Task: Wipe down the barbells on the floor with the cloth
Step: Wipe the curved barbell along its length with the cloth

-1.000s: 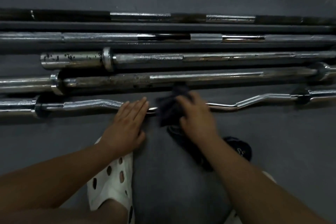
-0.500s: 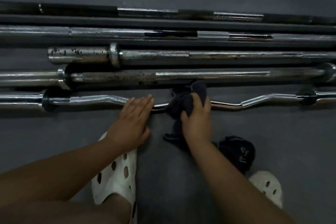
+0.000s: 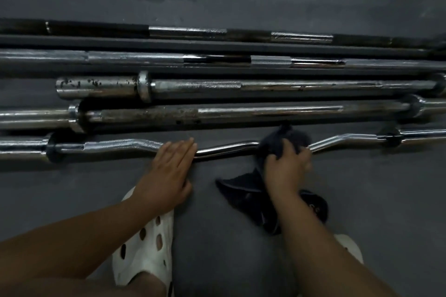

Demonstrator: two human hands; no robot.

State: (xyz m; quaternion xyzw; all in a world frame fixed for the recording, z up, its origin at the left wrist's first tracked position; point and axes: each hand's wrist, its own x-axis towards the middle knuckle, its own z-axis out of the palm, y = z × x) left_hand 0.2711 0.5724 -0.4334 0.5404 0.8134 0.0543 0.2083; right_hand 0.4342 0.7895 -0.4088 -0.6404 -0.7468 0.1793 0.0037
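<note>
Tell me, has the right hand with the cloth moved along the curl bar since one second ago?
Yes. The right hand and dark cloth slid rightward along the curl bar, away from the left hand, toward the bar's right bend.

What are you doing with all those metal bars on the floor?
A person is crouched over a row of barbells, cleaning them. The right hand presses a dark cloth around the wavy bar, the one nearest them. The left hand lies flat on that bar to steady it. The straight bars behind lie side by side on the grey floor, some with rusty spots.
</note>
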